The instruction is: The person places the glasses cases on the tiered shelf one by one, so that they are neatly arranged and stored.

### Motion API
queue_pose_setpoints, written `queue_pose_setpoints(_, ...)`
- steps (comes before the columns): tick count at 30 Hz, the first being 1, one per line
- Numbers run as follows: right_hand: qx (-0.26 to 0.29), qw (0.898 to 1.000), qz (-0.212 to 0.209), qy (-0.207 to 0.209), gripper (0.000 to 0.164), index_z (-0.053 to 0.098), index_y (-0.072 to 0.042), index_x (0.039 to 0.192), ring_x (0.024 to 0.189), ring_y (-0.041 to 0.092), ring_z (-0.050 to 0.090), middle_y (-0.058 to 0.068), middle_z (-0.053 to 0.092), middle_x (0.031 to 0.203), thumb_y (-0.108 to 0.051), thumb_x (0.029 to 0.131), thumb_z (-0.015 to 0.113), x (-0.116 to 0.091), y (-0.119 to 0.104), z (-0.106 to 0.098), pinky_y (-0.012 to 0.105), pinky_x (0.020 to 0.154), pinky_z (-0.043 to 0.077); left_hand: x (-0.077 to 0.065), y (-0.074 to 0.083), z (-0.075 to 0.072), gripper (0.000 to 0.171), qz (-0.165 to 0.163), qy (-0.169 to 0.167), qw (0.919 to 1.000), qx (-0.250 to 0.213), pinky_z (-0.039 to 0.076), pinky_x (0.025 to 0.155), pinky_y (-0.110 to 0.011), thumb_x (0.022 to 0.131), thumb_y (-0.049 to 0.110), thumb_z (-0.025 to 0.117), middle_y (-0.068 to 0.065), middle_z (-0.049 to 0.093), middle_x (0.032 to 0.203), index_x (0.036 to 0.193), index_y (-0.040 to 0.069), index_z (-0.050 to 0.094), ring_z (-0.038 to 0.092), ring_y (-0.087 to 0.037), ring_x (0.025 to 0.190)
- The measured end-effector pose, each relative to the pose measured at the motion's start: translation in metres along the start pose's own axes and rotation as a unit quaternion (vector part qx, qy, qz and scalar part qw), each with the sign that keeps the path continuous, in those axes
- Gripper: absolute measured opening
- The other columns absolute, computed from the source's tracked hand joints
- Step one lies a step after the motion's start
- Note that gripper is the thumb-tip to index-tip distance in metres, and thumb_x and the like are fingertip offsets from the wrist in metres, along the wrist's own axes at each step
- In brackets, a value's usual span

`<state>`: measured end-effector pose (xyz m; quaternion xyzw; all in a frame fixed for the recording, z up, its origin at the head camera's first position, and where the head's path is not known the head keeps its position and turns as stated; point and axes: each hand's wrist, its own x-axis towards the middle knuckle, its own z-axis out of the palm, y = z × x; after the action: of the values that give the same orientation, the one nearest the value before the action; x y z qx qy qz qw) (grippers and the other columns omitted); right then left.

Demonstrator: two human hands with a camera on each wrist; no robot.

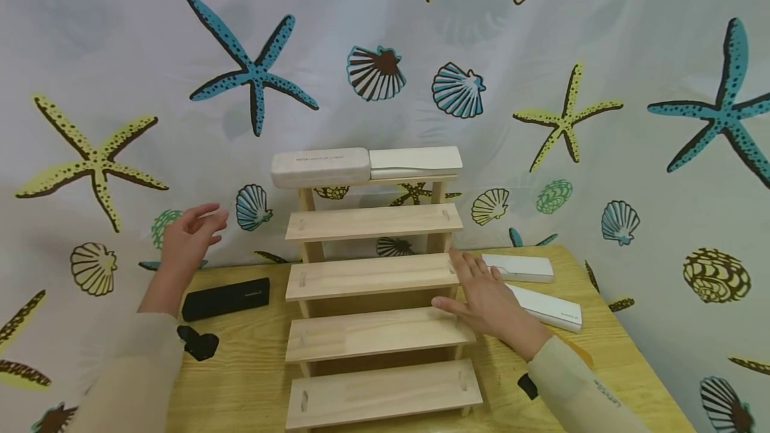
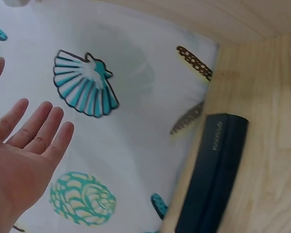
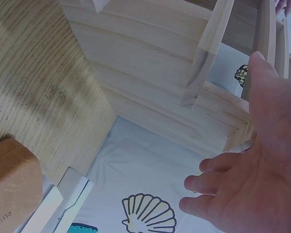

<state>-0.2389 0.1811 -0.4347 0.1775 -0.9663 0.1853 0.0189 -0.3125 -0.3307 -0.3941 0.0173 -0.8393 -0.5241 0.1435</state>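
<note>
Left hand (image 1: 189, 236) empty, fingers apart; right hand (image 1: 484, 299) empty, fingers straight, thumb apart, at rack (image 1: 374, 277). Apparently loading; next likely needs gripping black case (image 1: 225, 299) by desk's (image 1: 234, 359) back edge.

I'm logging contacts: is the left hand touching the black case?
Apart: the left wrist view shows patterned cloth between the left hand and the black case.

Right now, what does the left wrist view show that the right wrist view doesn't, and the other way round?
Only the left wrist view: the black case.
Only the right wrist view: the right hand, the brown case and white cases beside it.
Both: the wooden rack, the table, the shell-print cloth and the left hand, though the right wrist view catches only what look like fingertips.
</note>
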Motion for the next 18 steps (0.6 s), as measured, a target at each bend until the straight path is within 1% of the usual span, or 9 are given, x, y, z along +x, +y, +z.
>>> queue_pose_setpoints(2,-0.001,1.0,-0.002,0.0,0.1,0.014,-0.006,0.17,0.156,0.055,0.025,0.032,0.027,0.169,-0.06,0.101,0.063,0.0,0.0,0.0,0.075,0.121,0.025,-0.005,-0.011,-0.002,0.071,-0.013,0.0,0.9999,0.01,0.05,0.081,-0.007,0.105,0.051,0.061,0.035,0.058,0.103,0.157,0.004,0.047,0.059,0.014,0.095)
queue_pose_setpoints(4,-0.001,1.0,-0.003,0.0,0.1,0.014,-0.005,0.17,0.156,0.055,0.026,0.033,0.028,0.168,-0.061,0.1,0.062,0.0,0.0,0.0,0.075,0.12,0.026,-0.009,-0.021,-0.003,0.073,-0.028,0.0,0.9993,0.024,0.048,0.08,-0.007,0.104,0.054,0.061,0.031,0.058,0.109,0.157,0.006,0.047,0.054,0.014,0.096)
queue_pose_setpoints(5,-0.001,1.0,-0.004,0.0,0.1,0.014,-0.005,0.17,0.156,0.055,0.026,0.032,0.028,0.168,-0.061,0.101,0.062,0.0,0.0,0.0,0.075,0.12,0.026,-0.012,-0.026,-0.004,0.074,-0.036,0.001,0.9988,0.034,0.046,0.08,-0.008,0.103,0.056,0.06,0.025,0.06,0.114,0.157,0.007,0.048,0.053,0.013,0.098)
queue_pose_setpoints(7,-0.001,1.0,-0.004,0.0,0.1,0.014,-0.006,0.17,0.156,0.055,0.026,0.032,0.028,0.168,-0.061,0.101,0.062,0.0,0.001,-0.001,0.075,0.12,0.026,-0.016,-0.034,-0.005,0.076,-0.051,0.002,0.9976,0.048,0.045,0.083,-0.011,0.103,0.059,0.059,0.008,0.063,0.129,0.158,0.008,0.047,0.05,0.009,0.103)
queue_pose_setpoints(9,-0.002,1.0,-0.004,0.0,0.1,0.014,-0.006,0.17,0.156,0.055,0.026,0.032,0.028,0.168,-0.06,0.101,0.062,-0.001,0.001,-0.001,0.075,0.12,0.026,-0.02,-0.041,-0.005,0.078,-0.067,0.003,0.9959,0.06,0.045,0.086,-0.016,0.102,0.062,0.057,-0.007,0.059,0.145,0.159,0.01,0.046,0.051,0.002,0.112)
queue_pose_setpoints(11,-0.004,1.0,-0.003,0.001,0.1,0.014,-0.006,0.17,0.156,0.054,0.026,0.032,0.028,0.169,-0.06,0.101,0.062,-0.001,0.001,-0.002,0.075,0.12,0.026,-0.023,-0.048,-0.004,0.079,-0.08,0.005,0.9945,0.067,0.045,0.089,-0.021,0.102,0.064,0.055,-0.017,0.052,0.156,0.16,0.01,0.045,0.052,-0.008,0.12)
queue_pose_setpoints(14,-0.004,1.0,-0.005,0.003,0.1,0.014,-0.005,0.17,0.156,0.055,0.026,0.032,0.028,0.168,-0.06,0.101,0.062,0.0,0.002,-0.002,0.075,0.12,0.026,-0.027,-0.059,-0.003,0.079,-0.097,0.011,0.9927,0.071,0.045,0.094,-0.028,0.103,0.063,0.054,-0.019,0.049,0.159,0.161,0.011,0.044,0.05,-0.022,0.13)
queue_pose_setpoints(15,-0.004,1.0,-0.006,0.004,0.1,0.014,-0.005,0.169,0.156,0.055,0.027,0.033,0.028,0.168,-0.06,0.101,0.062,0.0,0.002,-0.001,0.075,0.12,0.026,-0.029,-0.063,-0.003,0.078,-0.103,0.014,0.9921,0.07,0.045,0.094,-0.029,0.103,0.063,0.055,-0.019,0.048,0.159,0.161,0.011,0.044,0.05,-0.024,0.132)
queue_pose_setpoints(18,-0.002,1.0,-0.008,0.005,0.1,0.015,-0.004,0.169,0.155,0.056,0.027,0.033,0.029,0.167,-0.059,0.101,0.063,0.0,0.001,0.0,0.075,0.12,0.026,-0.035,-0.075,-0.005,0.08,-0.118,0.011,0.9908,0.065,0.047,0.104,-0.042,0.104,0.061,0.054,-0.021,0.045,0.161,0.163,0.01,0.039,0.046,-0.034,0.139)
